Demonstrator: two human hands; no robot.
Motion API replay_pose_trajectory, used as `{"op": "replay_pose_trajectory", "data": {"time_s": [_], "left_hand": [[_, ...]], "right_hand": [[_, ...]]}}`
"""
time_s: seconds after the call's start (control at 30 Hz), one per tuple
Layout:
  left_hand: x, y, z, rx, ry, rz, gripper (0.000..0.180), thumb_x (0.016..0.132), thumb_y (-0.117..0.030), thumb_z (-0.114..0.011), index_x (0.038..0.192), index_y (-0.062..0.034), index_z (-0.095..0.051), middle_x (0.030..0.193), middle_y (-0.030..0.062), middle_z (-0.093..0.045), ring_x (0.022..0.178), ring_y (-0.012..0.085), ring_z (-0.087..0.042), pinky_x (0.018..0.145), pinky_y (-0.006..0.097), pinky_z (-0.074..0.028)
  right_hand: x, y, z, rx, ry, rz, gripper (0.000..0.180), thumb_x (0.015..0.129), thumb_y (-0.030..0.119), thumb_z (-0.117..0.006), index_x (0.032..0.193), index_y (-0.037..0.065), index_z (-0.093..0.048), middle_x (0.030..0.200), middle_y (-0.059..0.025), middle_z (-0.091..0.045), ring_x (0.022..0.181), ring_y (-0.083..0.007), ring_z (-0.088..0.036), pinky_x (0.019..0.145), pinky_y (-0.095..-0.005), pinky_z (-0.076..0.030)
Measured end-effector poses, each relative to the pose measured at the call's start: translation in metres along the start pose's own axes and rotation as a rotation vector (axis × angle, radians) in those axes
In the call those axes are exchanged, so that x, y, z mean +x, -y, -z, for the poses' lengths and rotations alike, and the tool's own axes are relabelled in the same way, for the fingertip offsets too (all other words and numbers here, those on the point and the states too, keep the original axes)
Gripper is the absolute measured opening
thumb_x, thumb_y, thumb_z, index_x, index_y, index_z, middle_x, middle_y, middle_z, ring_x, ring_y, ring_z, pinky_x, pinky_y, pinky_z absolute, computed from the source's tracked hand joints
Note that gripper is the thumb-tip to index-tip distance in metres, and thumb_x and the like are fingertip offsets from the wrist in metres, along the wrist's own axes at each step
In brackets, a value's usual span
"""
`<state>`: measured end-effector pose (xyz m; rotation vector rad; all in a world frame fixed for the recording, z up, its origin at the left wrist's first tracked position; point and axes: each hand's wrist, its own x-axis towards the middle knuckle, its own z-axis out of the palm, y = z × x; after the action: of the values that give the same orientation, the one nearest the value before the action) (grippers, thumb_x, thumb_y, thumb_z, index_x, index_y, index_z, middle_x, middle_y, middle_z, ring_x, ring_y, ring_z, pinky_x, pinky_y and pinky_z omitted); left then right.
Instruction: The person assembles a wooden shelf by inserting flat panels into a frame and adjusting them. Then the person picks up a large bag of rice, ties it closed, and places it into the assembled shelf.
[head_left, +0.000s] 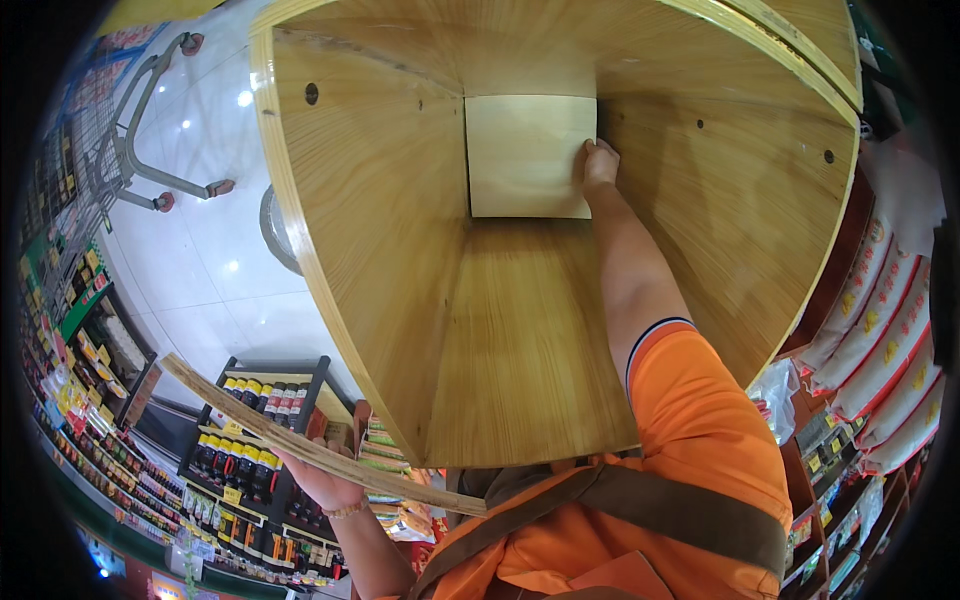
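Head view, looking into a large wooden box [520, 330] with slanted side walls and a pale square bottom panel [525, 155] at its far end. The right hand [600, 160] reaches deep inside, arm extended along the right inner wall; its knuckles rest against the right edge of the bottom panel, where panel meets wall. Fingers appear curled at that edge, but whether they pinch anything cannot be told from this angle. The left hand [325, 485] is outside the box, below its near left rim, palm up, fingers closed under a long thin wooden strip [320, 450] that runs diagonally from upper left to lower right, just beside the box's lower edge. The strip's right end sits close to the person's orange shirt [690, 480], crossed by a brown strap [680, 505]. Inside the box the floor and left wall are bare wood, with room left of the arm; dark round holes mark both side walls. Outside left: glossy white floor tiles [230, 260], a shopping cart [120, 140] well apart at upper left, and a dark shelf rack of bottles [255, 430] beneath the strip. At right, stacked white sacks [880, 330] stand near the box's outer wall.
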<state>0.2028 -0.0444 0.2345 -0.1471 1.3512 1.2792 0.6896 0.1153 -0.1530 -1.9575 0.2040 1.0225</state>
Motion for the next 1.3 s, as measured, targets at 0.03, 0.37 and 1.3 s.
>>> {"op": "replay_pose_trajectory", "data": {"time_s": [0.03, 0.37, 1.3], "left_hand": [[0.001, 0.001, -0.001, 0.000, 0.019, -0.002, 0.039, 0.104, -0.043, -0.042, 0.092, -0.0080, -0.055, 0.070, 0.0042, -0.063, 0.053, 0.0127, -0.058, 0.043, 0.026, -0.047], [0.009, 0.010, 0.012, -0.044, 0.019, -0.006, 0.025, 0.102, -0.029, -0.049, 0.096, -0.0053, -0.051, 0.074, 0.0096, -0.064, 0.063, 0.0189, -0.064, 0.056, 0.027, -0.055], [0.017, -0.004, 0.000, -0.027, -0.009, 0.130, 0.025, 0.103, -0.027, -0.044, 0.087, -0.0088, -0.051, 0.067, 0.0028, -0.057, 0.057, 0.0116, -0.054, 0.049, 0.023, -0.045]], "right_hand": [[0.001, -0.001, -0.001, 0.023, 0.018, -0.019, 0.027, 0.093, 0.006, -0.057, 0.115, -0.010, -0.060, 0.107, -0.0097, -0.064, 0.091, -0.0204, -0.056, 0.087, -0.0325, -0.044], [0.028, -0.042, -0.012, -0.045, 0.054, 0.187, 0.018, 0.094, 0.007, -0.053, 0.097, -0.005, -0.066, 0.089, -0.0039, -0.064, 0.081, -0.0160, -0.054, 0.077, -0.0303, -0.044], [0.058, -0.055, -0.014, -0.397, 0.106, 0.151, 0.048, 0.100, 0.031, -0.038, 0.126, -0.006, -0.054, 0.131, -0.0265, -0.055, 0.124, -0.0418, -0.049, 0.106, -0.0430, -0.037]]}}
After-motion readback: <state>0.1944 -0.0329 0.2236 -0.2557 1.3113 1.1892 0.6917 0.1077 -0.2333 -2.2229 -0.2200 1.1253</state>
